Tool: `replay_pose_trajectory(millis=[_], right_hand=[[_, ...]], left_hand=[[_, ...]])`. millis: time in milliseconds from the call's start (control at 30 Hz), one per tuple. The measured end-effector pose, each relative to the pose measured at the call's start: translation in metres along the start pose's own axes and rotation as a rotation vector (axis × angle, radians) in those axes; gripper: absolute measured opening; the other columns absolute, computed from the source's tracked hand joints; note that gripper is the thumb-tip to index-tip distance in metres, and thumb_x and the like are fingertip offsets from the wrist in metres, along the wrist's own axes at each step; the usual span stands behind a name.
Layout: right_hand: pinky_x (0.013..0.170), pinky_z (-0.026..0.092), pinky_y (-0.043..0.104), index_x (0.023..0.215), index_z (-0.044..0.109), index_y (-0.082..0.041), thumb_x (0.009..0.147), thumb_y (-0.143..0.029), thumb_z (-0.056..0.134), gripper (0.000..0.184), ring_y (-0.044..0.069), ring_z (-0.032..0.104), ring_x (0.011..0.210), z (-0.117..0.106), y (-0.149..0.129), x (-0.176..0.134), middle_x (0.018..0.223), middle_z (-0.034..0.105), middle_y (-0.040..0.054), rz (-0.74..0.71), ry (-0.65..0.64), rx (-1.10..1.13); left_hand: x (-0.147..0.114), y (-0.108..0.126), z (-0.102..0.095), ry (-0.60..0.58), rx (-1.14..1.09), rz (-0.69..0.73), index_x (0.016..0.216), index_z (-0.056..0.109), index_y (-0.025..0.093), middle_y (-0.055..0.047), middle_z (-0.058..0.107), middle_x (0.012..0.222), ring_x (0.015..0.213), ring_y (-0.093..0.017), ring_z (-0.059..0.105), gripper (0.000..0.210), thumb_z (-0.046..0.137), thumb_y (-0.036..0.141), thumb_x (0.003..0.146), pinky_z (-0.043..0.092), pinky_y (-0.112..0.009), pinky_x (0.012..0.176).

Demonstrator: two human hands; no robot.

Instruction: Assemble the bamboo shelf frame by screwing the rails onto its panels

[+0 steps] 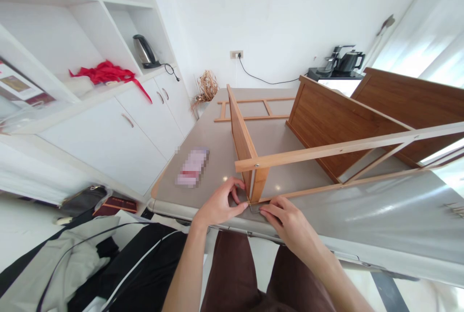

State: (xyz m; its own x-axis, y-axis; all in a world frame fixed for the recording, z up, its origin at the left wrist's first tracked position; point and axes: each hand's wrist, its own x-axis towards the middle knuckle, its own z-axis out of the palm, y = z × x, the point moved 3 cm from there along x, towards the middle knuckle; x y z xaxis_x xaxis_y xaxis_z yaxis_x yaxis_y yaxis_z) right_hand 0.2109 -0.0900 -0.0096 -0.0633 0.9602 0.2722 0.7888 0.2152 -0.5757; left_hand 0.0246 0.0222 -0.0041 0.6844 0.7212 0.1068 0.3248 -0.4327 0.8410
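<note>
A partly assembled wooden shelf rack (300, 155) lies on its side on the table, its brown boards standing upright between light wooden rails. At its near left corner, my left hand (224, 202) is curled around the lower end of the end board, thumb tip at the joint with the lower rail. My right hand (287, 214) pinches a thin bent metal hex key (254, 209) just in front of that same corner. A screw head (257, 165) shows in the end of the upper rail. Whether the key sits in a screw is hidden by my left thumb.
A blurred flat pinkish object (193, 167) lies left on the grey table (213, 150). Farther back is a ladder-like wooden frame (261, 109). White cabinets (145, 109) hold a kettle (144, 51) and red cloth (105, 73). Clothes and cables (119, 254) lie lower left.
</note>
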Motion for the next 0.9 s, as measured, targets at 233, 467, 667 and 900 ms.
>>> replay_pose_trajectory(millis=[233,467,667,900], right_hand=[[0.079,0.052,0.030,0.110,0.069,-0.026,0.099,-0.023,0.048,0.024,0.017,0.062,0.088,0.000,0.003,-0.002,0.096,0.061,0.0057,-0.057,0.009,0.016],[0.079,0.052,0.030,0.107,0.069,-0.025,0.100,-0.024,0.046,0.024,0.017,0.061,0.088,0.004,0.005,-0.005,0.096,0.061,0.0061,-0.047,0.000,0.074],[0.081,0.053,0.031,0.105,0.069,-0.024,0.100,-0.023,0.045,0.024,0.018,0.061,0.089,0.007,0.009,-0.005,0.096,0.061,0.0070,-0.039,0.040,0.115],[0.078,0.054,0.026,0.100,0.068,-0.025,0.099,-0.019,0.046,0.022,0.016,0.063,0.086,0.011,0.012,-0.005,0.093,0.060,0.0058,-0.050,0.057,0.131]], left_hand=[[0.001,0.001,0.002,0.031,0.010,-0.004,0.108,0.051,0.023,0.000,0.061,0.093,0.072,-0.013,0.057,0.041,0.070,0.020,0.072,0.047,-0.028,0.074],[0.001,0.000,0.006,0.074,0.085,-0.012,0.107,0.049,0.023,0.004,0.057,0.084,0.069,-0.013,0.055,0.046,0.071,0.018,0.067,0.046,-0.028,0.071],[0.003,0.007,0.005,0.078,0.105,-0.014,0.103,0.049,0.023,0.002,0.057,0.091,0.068,-0.013,0.054,0.042,0.069,0.018,0.066,0.047,-0.028,0.070],[0.002,0.002,0.008,0.096,0.139,-0.036,0.101,0.051,0.024,0.002,0.059,0.091,0.066,-0.012,0.053,0.043,0.068,0.015,0.063,0.045,-0.027,0.068]])
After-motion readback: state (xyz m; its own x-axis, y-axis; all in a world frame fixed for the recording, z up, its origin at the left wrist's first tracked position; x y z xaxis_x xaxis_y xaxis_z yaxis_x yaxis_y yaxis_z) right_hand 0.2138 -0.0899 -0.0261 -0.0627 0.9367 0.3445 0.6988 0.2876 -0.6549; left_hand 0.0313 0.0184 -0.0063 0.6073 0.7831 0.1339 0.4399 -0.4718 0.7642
